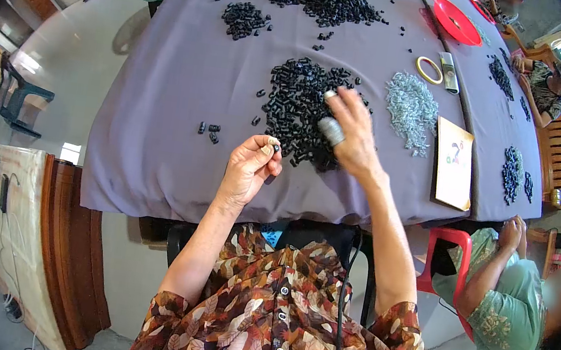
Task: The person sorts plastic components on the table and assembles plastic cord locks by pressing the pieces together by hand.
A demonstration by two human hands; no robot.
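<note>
My left hand (251,167) is closed in a pinch at the table's near side. Between its thumb and fingertips sits a small black cylindrical piece (276,149) with a pale spot at its end. Over the right side of a large pile of small black pieces (294,99) is my right hand (355,134), slightly blurred. Its fingers are stretched out and the thumb is apart, with pale wrapping on the thumb and a fingertip. Nothing shows in its grasp. A few loose black pieces (213,129) lie left of the pile.
More black piles (321,3) lie farther back on the grey cloth (164,89). To the right are a heap of clear small pieces (411,111), a tape roll (429,70), a board (453,164) and a red tray (457,20). A person in green (508,304) sits at right.
</note>
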